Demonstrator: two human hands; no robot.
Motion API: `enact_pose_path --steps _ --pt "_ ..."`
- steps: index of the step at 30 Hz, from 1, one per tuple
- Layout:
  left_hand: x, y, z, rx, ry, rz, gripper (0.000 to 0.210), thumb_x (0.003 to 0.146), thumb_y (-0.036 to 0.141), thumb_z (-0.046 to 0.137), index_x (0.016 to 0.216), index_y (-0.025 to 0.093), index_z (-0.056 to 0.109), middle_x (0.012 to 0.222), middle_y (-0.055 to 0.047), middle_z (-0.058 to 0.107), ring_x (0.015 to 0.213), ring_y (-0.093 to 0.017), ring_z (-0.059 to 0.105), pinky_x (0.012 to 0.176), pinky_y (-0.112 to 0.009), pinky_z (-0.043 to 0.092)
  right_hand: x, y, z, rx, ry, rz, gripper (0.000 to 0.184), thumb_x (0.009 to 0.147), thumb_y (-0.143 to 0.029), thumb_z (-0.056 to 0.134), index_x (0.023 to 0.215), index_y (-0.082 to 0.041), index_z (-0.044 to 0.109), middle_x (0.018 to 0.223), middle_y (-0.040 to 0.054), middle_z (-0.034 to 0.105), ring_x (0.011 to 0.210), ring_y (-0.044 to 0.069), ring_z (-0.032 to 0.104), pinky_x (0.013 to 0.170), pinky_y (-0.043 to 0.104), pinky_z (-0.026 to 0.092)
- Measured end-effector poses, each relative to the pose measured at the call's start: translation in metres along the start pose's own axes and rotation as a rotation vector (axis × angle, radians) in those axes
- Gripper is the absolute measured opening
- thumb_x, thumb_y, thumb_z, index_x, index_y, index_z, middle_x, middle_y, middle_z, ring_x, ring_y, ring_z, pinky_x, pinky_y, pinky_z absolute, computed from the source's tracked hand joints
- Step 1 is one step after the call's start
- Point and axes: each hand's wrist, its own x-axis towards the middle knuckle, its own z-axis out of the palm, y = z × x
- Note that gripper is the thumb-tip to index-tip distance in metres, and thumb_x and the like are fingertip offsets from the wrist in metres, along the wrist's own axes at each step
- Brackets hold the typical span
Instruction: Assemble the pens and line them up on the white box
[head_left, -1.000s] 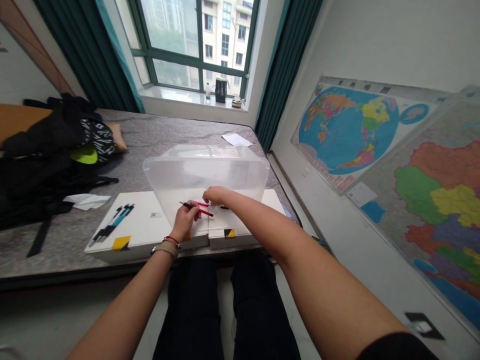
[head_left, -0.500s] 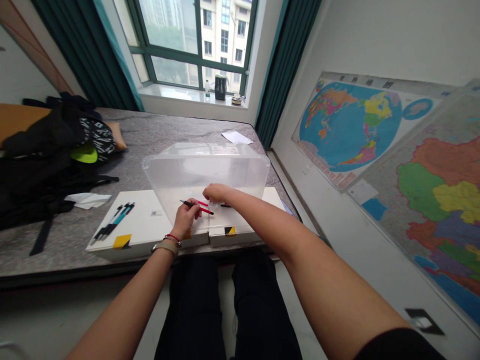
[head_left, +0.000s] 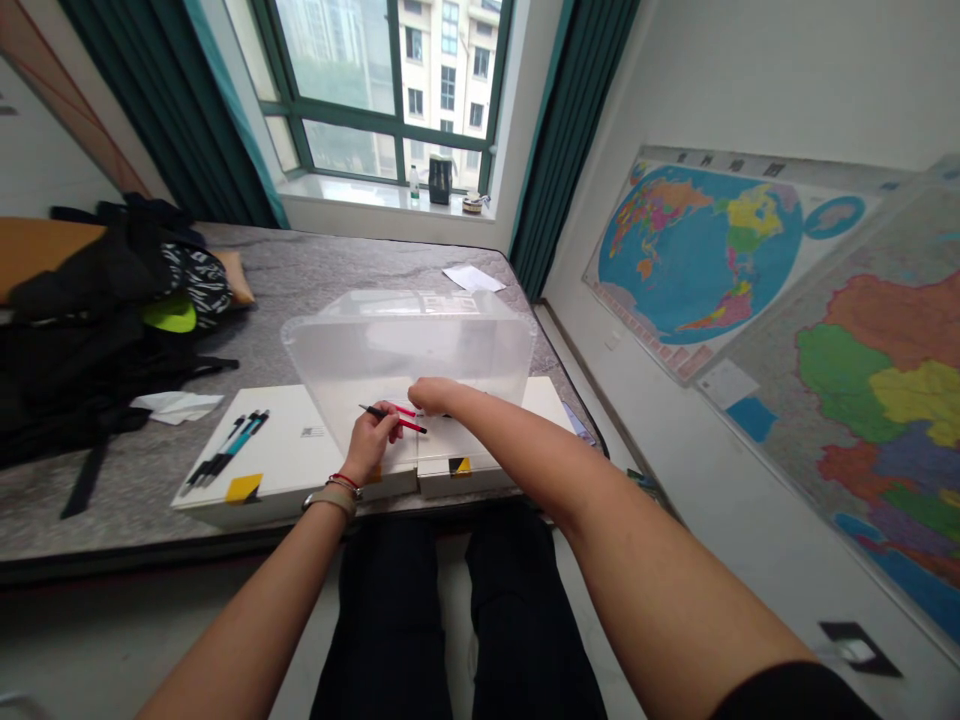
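Note:
My left hand (head_left: pixel 373 440) is closed around a black-and-red pen (head_left: pixel 411 426), whose dark end points up and left. A second thin red stick-like piece (head_left: pixel 405 411) shows just behind it, between both hands. My right hand (head_left: pixel 429 394) is bent down with its fingers curled at the mouth of a clear plastic bin (head_left: pixel 420 345). Its fingertips are hidden, so what they grip cannot be made out. The bin lies on its side with its opening toward me. White boxes (head_left: pixel 457 465) are under my hands.
Several black, grey and teal pens (head_left: pixel 229 448) lie on the left white box (head_left: pixel 289 430). Black bags and clothing (head_left: pixel 90 290) are heaped on the left of the grey table (head_left: pixel 300 270). Crumpled white paper (head_left: pixel 178 405) lies beside them. A wall with maps (head_left: pixel 697 250) stands on the right.
The dark pen piece seen under my right wrist is now mostly covered. Both hands stay nearly in place, and the view has shifted slightly.

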Motion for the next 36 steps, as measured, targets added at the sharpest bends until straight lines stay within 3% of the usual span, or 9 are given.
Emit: enact_pose_path --steps 2,5,11,14,19,25,29,32,36 --pt "0.0 0.002 0.001 0.004 0.007 0.0 0.011 0.08 0.027 0.057 0.076 0.02 0.051 0.054 0.003 0.055 0.05 -0.012 0.048 0.051 -0.025 0.039 -0.001 0.004 0.001 0.042 0.053 -0.022 0.027 0.077 -0.01 0.067 0.103 -0.01 0.073 0.105 0.0177 0.073 0.099 0.026 0.069 0.084 0.031 0.052" --pt "-0.001 0.004 0.002 0.009 0.018 0.001 0.011 0.079 0.028 0.057 0.075 0.019 0.051 0.054 0.003 0.055 0.049 -0.012 0.048 0.052 -0.025 0.04 -0.013 0.007 0.007 0.284 0.301 -0.009 0.028 0.077 -0.009 0.065 0.103 -0.011 0.074 0.106 0.0153 0.073 0.103 0.025 0.067 0.091 0.032 0.05" --pt "-0.001 0.002 0.001 0.003 0.018 0.01 0.011 0.079 0.028 0.057 0.075 0.019 0.052 0.054 0.003 0.055 0.05 -0.012 0.049 0.052 -0.025 0.04 -0.06 -0.016 0.059 1.468 0.79 0.187 0.031 0.087 -0.032 0.059 0.112 -0.016 0.067 0.095 0.0054 0.072 0.088 0.017 0.069 0.07 0.026 0.058" --pt "0.0 0.0 0.001 -0.002 0.021 0.012 0.012 0.079 0.028 0.058 0.077 0.019 0.052 0.055 0.003 0.056 0.05 -0.012 0.05 0.051 -0.024 0.04 -0.073 -0.027 0.09 1.772 0.862 0.227 0.036 0.079 -0.04 0.068 0.107 -0.017 0.067 0.101 0.0075 0.072 0.091 0.017 0.068 0.07 0.025 0.058" --pt "0.001 0.003 0.003 -0.037 0.021 -0.001 0.012 0.081 0.027 0.059 0.079 0.018 0.052 0.056 0.002 0.058 0.05 -0.011 0.05 0.051 -0.024 0.04 -0.072 -0.029 0.116 1.99 0.918 0.201 0.039 0.068 -0.039 0.077 0.099 -0.017 0.07 0.099 0.0071 0.072 0.085 0.015 0.068 0.071 0.026 0.057" --pt "0.0 0.007 0.003 -0.008 0.014 -0.006 0.018 0.082 0.032 0.062 0.087 0.016 0.056 0.068 -0.002 0.068 0.053 -0.011 0.053 0.056 -0.025 0.043 -0.069 -0.03 0.12 2.001 0.903 0.2 0.036 0.065 -0.036 0.079 0.093 -0.016 0.07 0.087 0.0034 0.072 0.082 0.014 0.068 0.073 0.025 0.057" --pt "-0.001 0.007 0.004 0.034 0.022 -0.005 0.02 0.081 0.033 0.063 0.089 0.015 0.058 0.073 -0.005 0.071 0.054 -0.012 0.054 0.057 -0.026 0.044 -0.064 -0.03 0.114 1.878 0.87 0.35 0.027 0.076 -0.031 0.071 0.098 -0.016 0.068 0.091 0.0051 0.072 0.081 0.014 0.069 0.071 0.024 0.057" --pt "-0.002 0.007 0.005 0.033 0.03 0.002 0.016 0.08 0.031 0.061 0.082 0.017 0.057 0.064 -0.002 0.066 0.052 -0.012 0.053 0.055 -0.026 0.044 -0.053 -0.019 0.091 1.577 0.725 0.506 0.021 0.086 -0.023 0.059 0.102 -0.014 0.068 0.093 0.0082 0.073 0.076 0.015 0.07 0.067 0.025 0.056" --pt "-0.003 0.005 0.006 0.051 0.022 0.01 0.012 0.077 0.029 0.06 0.077 0.018 0.055 0.058 0.001 0.061 0.052 -0.013 0.053 0.053 -0.025 0.043 -0.038 0.003 0.047 0.818 0.602 0.392 0.017 0.084 -0.02 0.061 0.094 -0.017 0.074 0.1 0.0087 0.074 0.096 0.021 0.069 0.086 0.028 0.051"
